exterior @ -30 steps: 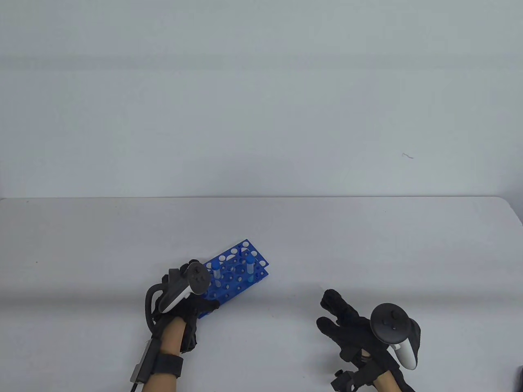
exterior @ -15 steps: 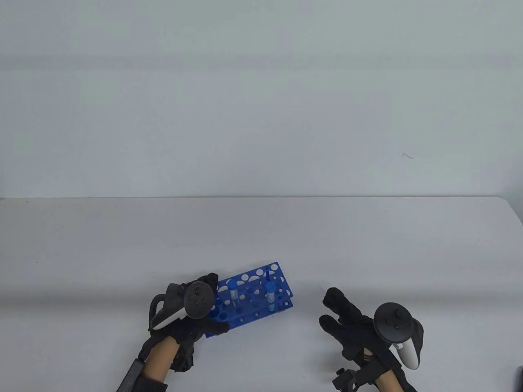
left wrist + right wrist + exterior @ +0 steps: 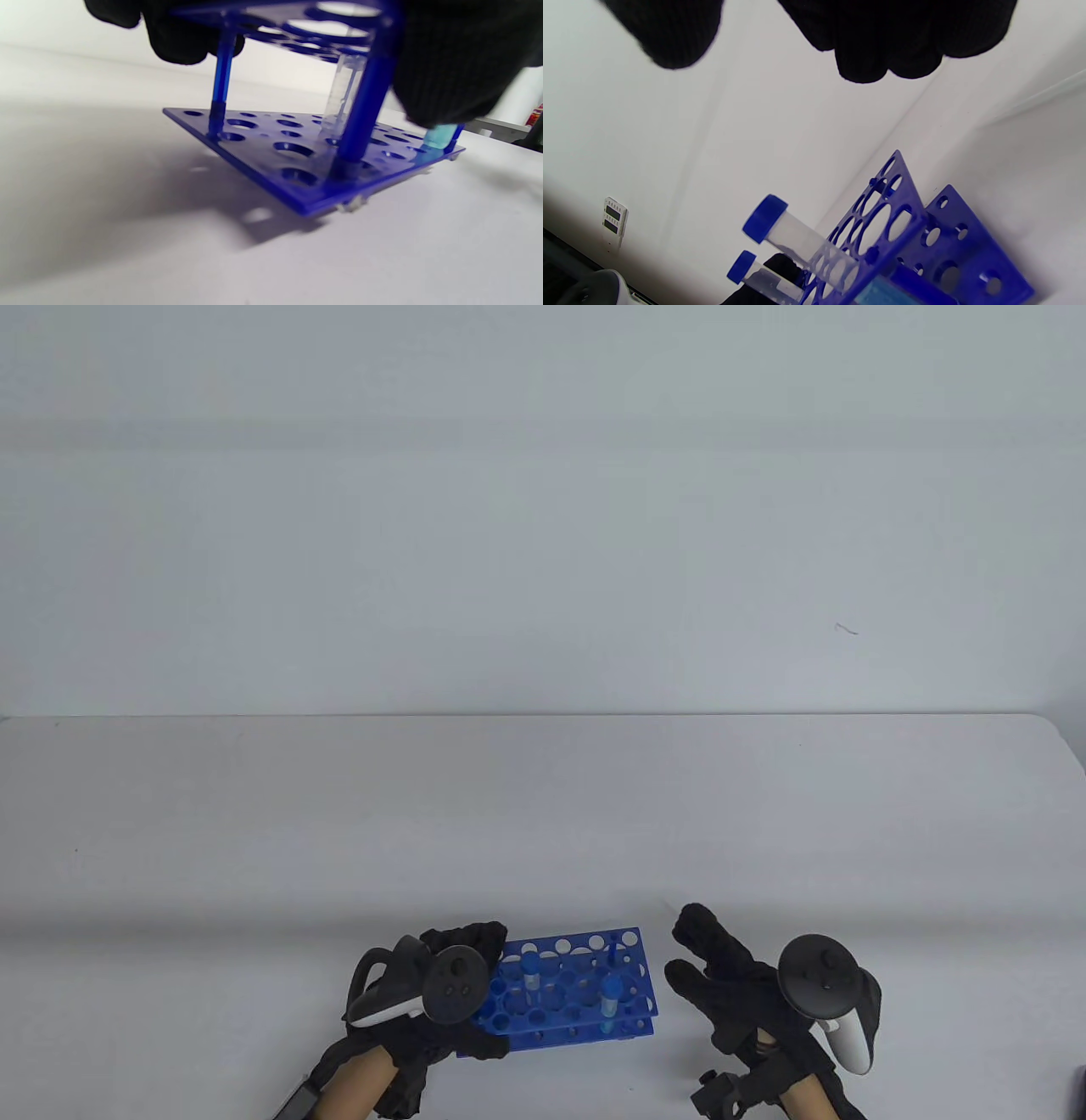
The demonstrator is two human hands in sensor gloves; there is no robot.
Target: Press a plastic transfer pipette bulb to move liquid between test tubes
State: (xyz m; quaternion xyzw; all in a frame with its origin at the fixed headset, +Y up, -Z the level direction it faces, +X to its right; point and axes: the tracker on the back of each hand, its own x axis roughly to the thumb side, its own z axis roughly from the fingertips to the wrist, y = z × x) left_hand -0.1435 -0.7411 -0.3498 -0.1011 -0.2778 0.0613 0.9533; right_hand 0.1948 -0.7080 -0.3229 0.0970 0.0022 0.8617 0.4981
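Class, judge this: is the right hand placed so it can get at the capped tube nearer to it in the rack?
Probably yes: the right hand is empty beside the rack, and nothing covers that tube.

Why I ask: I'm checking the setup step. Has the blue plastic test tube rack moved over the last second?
Yes. The blue plastic test tube rack, held by the left hand, has moved right and toward the white table's near edge.

Bright blue rack [image 3: 567, 991], dotted all over with round holes. Clear tubes: the near tube [image 3: 801, 242] and the far tube [image 3: 761, 277] both wear blue caps. Black gloves on both hands, left hand [image 3: 458, 984], right hand [image 3: 734, 980]. Pale grey-white surface [image 3: 543, 814].
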